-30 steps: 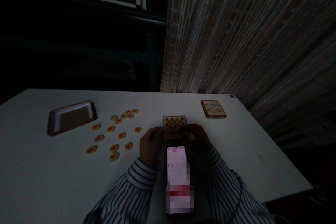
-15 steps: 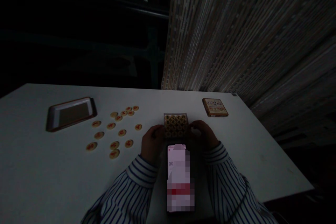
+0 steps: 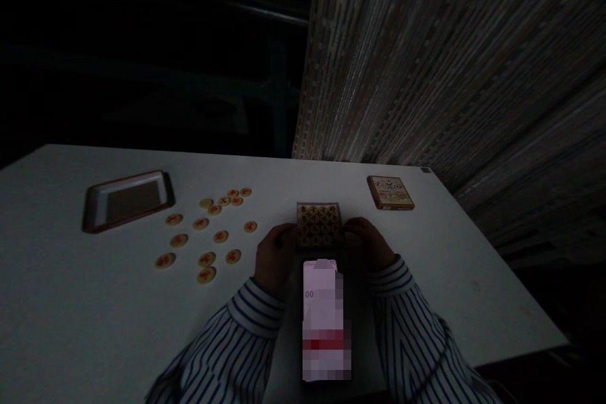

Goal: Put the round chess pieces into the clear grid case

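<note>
A small clear box (image 3: 298,204) packed with rows of round Chinese chess pieces (image 3: 323,227) is between my hands, above the table. My left hand (image 3: 276,256) grips its left side, fingers curled and partly in shadow. On the opposite side, my right hand (image 3: 370,245) has its bent fingers closed against the box edge. Just below the box lies a lit phone (image 3: 322,303), partly pixelated. Loose chess pieces with red characters (image 3: 220,237) are scattered to the left of my left hand.
A shallow rectangular tray or lid (image 3: 88,214) lies on the white table (image 3: 95,315) at the far left. At the back right is a flat printed box (image 3: 391,193). Behind the table hangs a string curtain (image 3: 379,63). The room is dark.
My right hand's fingers have drawn in against the box's right side, closing the gap seen between thumb and fingers. The view has shifted slightly; the loose pieces stay put.
</note>
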Tool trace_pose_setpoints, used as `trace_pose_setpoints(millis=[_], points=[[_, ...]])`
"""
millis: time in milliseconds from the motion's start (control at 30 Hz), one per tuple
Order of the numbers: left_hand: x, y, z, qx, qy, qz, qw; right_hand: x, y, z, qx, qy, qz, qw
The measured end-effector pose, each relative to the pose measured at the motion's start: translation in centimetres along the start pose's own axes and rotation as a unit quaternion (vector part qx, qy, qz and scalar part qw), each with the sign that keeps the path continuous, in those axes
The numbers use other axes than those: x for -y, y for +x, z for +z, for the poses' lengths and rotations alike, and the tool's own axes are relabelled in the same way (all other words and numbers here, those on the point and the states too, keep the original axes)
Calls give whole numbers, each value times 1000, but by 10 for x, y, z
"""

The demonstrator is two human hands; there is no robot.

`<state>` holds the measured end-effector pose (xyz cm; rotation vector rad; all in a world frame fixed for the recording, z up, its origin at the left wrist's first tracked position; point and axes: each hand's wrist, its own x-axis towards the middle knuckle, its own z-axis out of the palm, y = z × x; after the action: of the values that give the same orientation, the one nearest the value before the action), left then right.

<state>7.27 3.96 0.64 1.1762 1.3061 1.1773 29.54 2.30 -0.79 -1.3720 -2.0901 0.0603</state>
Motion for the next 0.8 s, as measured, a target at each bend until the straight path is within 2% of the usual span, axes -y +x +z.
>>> trace_pose_setpoints(millis=[600,800], points=[[2,1,-1,16,54,21,998,5,1,-2,38,-14,47,998],[1,-1,0,20,44,23,999,5,1,-3,43,-14,45,998]])
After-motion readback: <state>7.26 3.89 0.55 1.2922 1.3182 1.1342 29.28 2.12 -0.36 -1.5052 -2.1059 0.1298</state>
